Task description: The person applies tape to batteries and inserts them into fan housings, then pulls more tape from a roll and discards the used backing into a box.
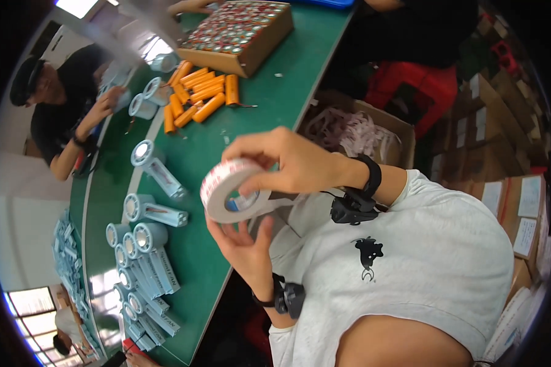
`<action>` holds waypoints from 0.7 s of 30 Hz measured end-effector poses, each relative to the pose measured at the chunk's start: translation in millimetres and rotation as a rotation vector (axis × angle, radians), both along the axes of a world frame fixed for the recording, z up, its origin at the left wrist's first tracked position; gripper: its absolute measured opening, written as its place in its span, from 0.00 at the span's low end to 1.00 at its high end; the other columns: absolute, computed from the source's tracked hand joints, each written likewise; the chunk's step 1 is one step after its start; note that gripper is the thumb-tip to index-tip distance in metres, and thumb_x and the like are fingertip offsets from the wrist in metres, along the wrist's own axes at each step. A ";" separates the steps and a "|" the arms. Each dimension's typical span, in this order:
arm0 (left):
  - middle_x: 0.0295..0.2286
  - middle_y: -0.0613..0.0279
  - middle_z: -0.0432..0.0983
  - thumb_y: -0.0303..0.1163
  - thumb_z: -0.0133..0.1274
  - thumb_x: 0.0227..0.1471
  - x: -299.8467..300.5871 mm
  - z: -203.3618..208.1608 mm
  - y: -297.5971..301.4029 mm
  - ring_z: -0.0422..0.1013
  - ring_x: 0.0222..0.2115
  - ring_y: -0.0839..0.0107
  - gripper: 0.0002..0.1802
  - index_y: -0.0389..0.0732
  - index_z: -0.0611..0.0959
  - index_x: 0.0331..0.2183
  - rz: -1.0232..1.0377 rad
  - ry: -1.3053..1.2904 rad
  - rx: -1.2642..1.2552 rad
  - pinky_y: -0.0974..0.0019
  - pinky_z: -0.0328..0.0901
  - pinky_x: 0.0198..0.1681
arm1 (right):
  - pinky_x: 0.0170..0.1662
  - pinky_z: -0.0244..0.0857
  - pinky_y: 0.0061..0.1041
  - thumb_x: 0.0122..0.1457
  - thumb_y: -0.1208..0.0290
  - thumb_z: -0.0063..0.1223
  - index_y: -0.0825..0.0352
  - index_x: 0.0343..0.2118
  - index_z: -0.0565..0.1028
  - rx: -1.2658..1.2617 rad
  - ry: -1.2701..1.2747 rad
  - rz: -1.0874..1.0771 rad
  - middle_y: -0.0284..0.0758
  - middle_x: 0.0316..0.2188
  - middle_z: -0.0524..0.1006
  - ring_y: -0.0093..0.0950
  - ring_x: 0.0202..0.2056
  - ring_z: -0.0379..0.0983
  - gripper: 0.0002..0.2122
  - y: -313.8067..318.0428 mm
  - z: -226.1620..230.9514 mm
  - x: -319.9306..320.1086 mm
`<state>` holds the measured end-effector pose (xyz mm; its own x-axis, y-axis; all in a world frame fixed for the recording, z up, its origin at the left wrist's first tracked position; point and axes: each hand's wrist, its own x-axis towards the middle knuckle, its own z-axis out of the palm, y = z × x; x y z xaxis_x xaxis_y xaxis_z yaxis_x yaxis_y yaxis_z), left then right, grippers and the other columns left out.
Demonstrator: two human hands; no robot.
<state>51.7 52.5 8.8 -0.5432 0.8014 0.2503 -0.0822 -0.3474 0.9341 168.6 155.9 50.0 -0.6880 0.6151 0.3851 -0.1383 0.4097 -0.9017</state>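
A roll of white double-sided tape point(217, 186) with red print round its rim is held up between my two hands at the table's near edge. My right hand point(288, 162) grips it from the upper side, thumb in the core and fingers behind. From below, my left hand point(245, 251) supports the roll, its fingers curled under the edge and thumb close to the rim. A loose strip of tape point(281, 202) trails toward my shirt. On the green table point(208, 275), light-blue handheld fan parts point(156, 211) lie beyond my hands.
Orange wrapped battery cells point(205, 92) with wires lie piled near a cardboard box point(257, 58) filled with cells. Several more fans point(144, 263) stand in rows. A co-worker point(67, 110) handles a fan opposite. A carton of tape scraps point(355, 131) and a red stool point(416, 92) sit right.
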 end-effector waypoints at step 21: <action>0.31 0.60 0.75 0.16 0.46 0.44 16.8 75.9 183.2 0.70 0.38 0.71 0.12 0.32 0.77 0.35 -0.766 1.128 0.176 0.66 0.64 0.38 | 0.40 0.66 0.20 0.40 0.84 0.60 0.73 0.39 0.70 -0.685 0.360 0.032 0.38 0.34 0.75 0.22 0.38 0.71 0.20 -20.1 -43.3 55.7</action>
